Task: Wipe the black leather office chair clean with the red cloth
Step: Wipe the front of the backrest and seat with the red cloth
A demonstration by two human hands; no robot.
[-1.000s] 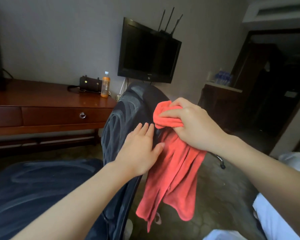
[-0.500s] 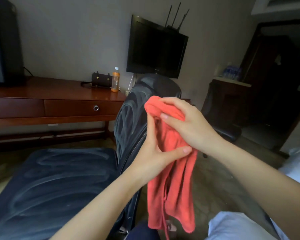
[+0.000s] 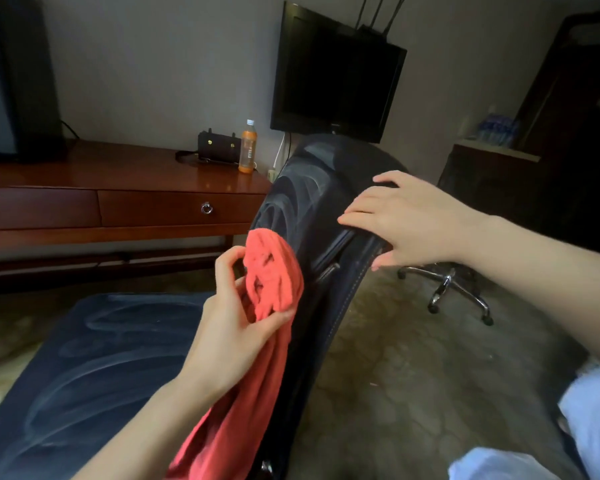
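Observation:
The black leather office chair point(image 3: 312, 188) stands in front of me, its backrest edge-on in the middle and its wide seat point(image 3: 94, 358) at the lower left, streaked with wipe marks. My left hand point(image 3: 232, 323) grips the red cloth point(image 3: 274, 275), bunched at the top against the front of the backrest, with the rest of it hanging down past my forearm. My right hand point(image 3: 409, 220) rests with spread fingers on the back edge of the backrest, near its top.
A wooden desk point(image 3: 118, 188) with a drawer stands behind the chair, holding an orange drink bottle point(image 3: 247, 147) and a small black bag point(image 3: 219, 148). A dark television point(image 3: 336, 74) hangs on the wall. A second chair's chrome wheeled base point(image 3: 447, 289) stands at right. Tiled floor lies behind the backrest.
The cloth passed from my right hand to my left hand. My right hand let go and moved up onto the back edge of the backrest. The camera moved closer to the chair.

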